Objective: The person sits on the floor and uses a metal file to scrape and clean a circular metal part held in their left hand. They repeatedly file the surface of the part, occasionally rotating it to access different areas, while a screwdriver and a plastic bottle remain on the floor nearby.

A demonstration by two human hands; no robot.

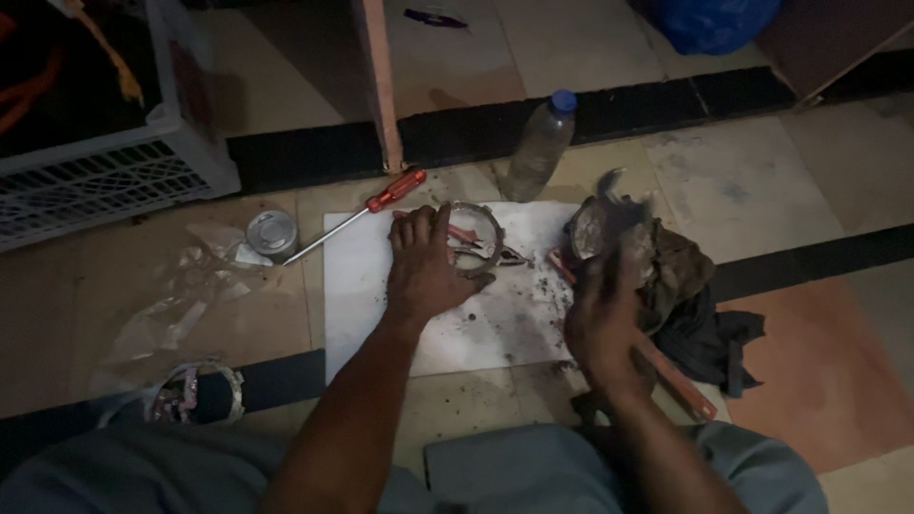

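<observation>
the person is sitting on the tiled floor (781,181) with a white sheet (367,314) laid out in front of them, dotted with dark crumbs and grime. the left hand (426,271) is lying palm down on that sheet, fingers loosely spread, fingertips touching a round toothed metal ring (479,221) that's sitting flat near the sheet's far edge. it's pressing on the ring more than pinching it. a pair of red-handled pliers (476,243) is poking out from under the ring, just beside the fingers.

the right hand (602,319) is blurry, hovering over the right edge of the sheet, and it's looking curled around something dark and tufty, maybe a brush (609,190), but i honestly can't tell what the grip is doing. right by it a dirty crumpled rag (681,276) is sitting in a heap, with a round greyish part (588,233) nestled in it, and dark cloth is trailing off to the right.

a red-handled screwdriver (367,211) is lying diagonally across the sheet's top left corner, tip pointing at a small round tin (271,233) on the floor. a clear plastic bottle with a blue cap (541,145) is standing just past the sheet. crinkly clear plastic (176,305) is lying off to the left, and a white slatted crate (105,181) is sitting at top left.
</observation>
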